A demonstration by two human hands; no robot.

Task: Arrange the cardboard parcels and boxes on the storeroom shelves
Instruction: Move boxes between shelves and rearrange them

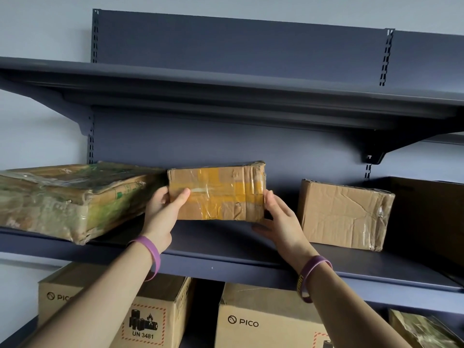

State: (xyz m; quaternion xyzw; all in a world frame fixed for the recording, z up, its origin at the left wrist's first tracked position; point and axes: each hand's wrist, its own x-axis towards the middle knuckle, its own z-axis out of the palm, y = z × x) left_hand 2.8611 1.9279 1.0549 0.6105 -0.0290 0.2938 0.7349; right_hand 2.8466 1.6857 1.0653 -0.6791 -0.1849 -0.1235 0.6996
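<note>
A small cardboard parcel (pixel 221 193) wrapped in yellow and clear tape is held over the middle shelf (pixel 226 257), its front face toward me. My left hand (pixel 163 212) grips its left end, thumb across the front. My right hand (pixel 278 219) holds its right end and lower corner. Whether the parcel rests on the shelf board I cannot tell. A large flat parcel (pixel 72 197) with green print and plastic wrap lies on the same shelf to the left, touching the small one. A creased brown box (pixel 344 214) stands to the right, apart from it.
The dark top shelf (pixel 226 81) hangs above with its bracket (pixel 374 156) near the right. A dark box (pixel 426 217) fills the far right of the middle shelf. Below stand two PICO cartons (pixel 155 315) (pixel 263 320) and a wrapped parcel (pixel 421 330).
</note>
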